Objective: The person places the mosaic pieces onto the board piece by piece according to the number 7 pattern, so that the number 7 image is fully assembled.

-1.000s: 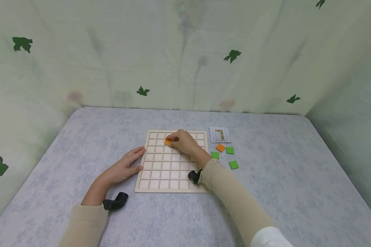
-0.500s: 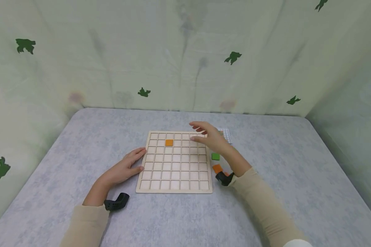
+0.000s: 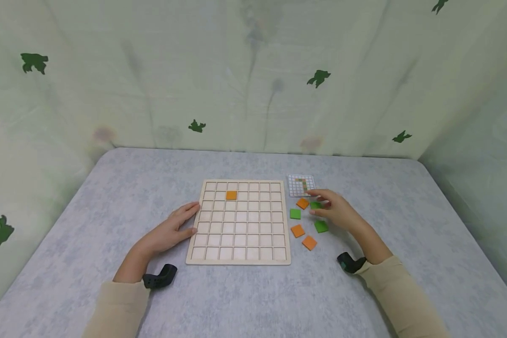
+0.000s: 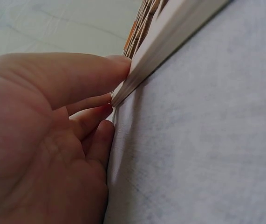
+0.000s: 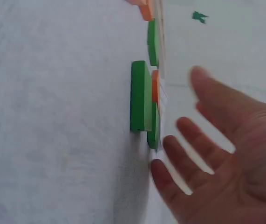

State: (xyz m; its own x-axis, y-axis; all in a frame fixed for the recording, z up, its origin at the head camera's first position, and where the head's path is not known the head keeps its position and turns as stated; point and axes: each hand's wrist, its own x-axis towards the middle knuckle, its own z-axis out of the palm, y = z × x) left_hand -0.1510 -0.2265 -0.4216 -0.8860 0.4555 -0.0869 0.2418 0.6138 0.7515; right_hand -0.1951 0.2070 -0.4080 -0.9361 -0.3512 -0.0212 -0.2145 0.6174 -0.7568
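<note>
A pale wooden grid board [image 3: 233, 240] lies on the table, with one orange tile [image 3: 231, 195] in a cell of its second row from the back. My left hand [image 3: 165, 231] rests at the board's left edge, thumb and fingertips touching its side. To the right of the board my right hand [image 3: 335, 211] hovers over the loose tiles, fingers spread and holding nothing. Its fingers partly cover a green tile [image 3: 316, 205]. Close by are another green tile [image 3: 321, 226] and an orange tile [image 3: 302, 203]. In the right wrist view, a green tile [image 5: 140, 95] stands apart from the fingers.
A small card [image 3: 300, 185] printed with a grid pattern of coloured squares lies behind the tiles. Nearer the board's right edge are a green tile [image 3: 295, 214] and two orange tiles [image 3: 297, 231]. A pale curtain [image 3: 253, 75] hangs behind the table.
My right hand has let go of the orange tile on the board and moved right, over the loose tiles. The left hand has stayed at the board's edge.
</note>
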